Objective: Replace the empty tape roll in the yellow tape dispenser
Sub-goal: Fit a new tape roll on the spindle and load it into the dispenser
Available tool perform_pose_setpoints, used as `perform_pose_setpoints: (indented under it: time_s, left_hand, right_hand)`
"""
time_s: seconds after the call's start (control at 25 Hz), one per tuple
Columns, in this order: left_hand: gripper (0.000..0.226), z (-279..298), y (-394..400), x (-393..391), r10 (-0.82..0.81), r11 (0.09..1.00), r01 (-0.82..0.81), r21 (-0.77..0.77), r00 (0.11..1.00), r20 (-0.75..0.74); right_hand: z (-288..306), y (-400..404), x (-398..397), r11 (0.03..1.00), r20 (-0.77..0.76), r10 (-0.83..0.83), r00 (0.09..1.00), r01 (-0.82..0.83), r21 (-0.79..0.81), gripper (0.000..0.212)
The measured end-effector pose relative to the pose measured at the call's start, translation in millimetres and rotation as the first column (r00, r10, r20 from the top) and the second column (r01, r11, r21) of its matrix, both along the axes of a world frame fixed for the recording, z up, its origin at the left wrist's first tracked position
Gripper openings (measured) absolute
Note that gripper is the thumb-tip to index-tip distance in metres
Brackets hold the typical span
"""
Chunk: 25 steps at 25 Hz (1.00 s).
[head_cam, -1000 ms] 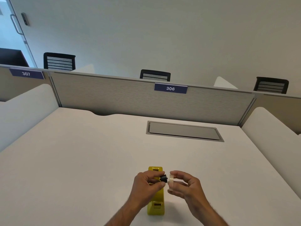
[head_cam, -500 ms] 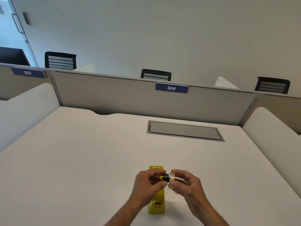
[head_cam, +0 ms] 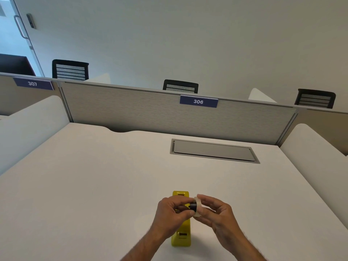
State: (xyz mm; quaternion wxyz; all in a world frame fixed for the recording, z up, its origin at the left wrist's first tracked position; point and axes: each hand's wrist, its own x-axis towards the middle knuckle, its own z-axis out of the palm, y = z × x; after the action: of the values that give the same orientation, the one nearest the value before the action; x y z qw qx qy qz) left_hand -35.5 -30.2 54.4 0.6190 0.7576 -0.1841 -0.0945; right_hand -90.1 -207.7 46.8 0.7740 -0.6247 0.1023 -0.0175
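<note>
While the yellow plastic tape dispenser (head_cam: 181, 236) is lying on the white desk (head_cam: 94, 185) directly below the hands, both hands are working just above it. Left hand (head_cam: 172, 216) is pinching a small black cylindrical spool hub (head_cam: 192, 205) between thumb and fingertips; grip narrow, closed on the hub. Right hand (head_cam: 216, 213) is holding a pale translucent ring of tape (head_cam: 198, 207) by its rim, fingers curled round it, grip likewise narrow and closed on the ring. Hub and ring are touching, hub end sitting at or in the ring's centre hole; depth of insertion cannot be told.

Judgement: holding both parts in the air leaves each hand free to align bore and hub, and keeping them over the dispenser shortens the drop into its cradle.

Orientation: the hub's axis is running roughly left to right, in line with the ring's bore. Dispenser's long axis is running away from the person; which end carries the cutter is not clear.
</note>
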Motion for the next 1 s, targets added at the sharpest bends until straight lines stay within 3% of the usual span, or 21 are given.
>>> perform_pose_setpoints:
  time_s: [0.32, 0.52, 0.84, 1.0]
  left_hand:
    - [0.049, -2.1, 2.6, 2.3, -0.027, 0.997, 0.023, 0.075, 0.998, 0.052]
    - [0.064, -5.3, 2.2, 3.5, -0.038, 0.998, 0.032, 0.056, 0.994, 0.100]
    - [0.061, -11.5, 3.7, 5.7, -0.077, 0.988, 0.049, 0.145, 0.979, 0.190]
    - [0.055, -16.0, 5.6, 6.5, -0.024, 0.993, 0.009, 0.117, 0.992, 0.123]
  right_hand:
    - [-2.0, 2.4, -0.3, 0.999, 0.010, 0.036, 0.999, -0.036, -0.018, 0.053]
    - [-4.4, 6.0, 1.5, 0.999, 0.023, 0.036, 0.999, -0.035, -0.027, 0.046]
    - [-1.3, 6.4, 3.7, 0.998, 0.040, 0.041, 0.998, -0.039, -0.047, 0.050]
    - [-0.9, 11.3, 3.2, 0.997, 0.038, 0.073, 0.997, -0.072, -0.033, 0.050]
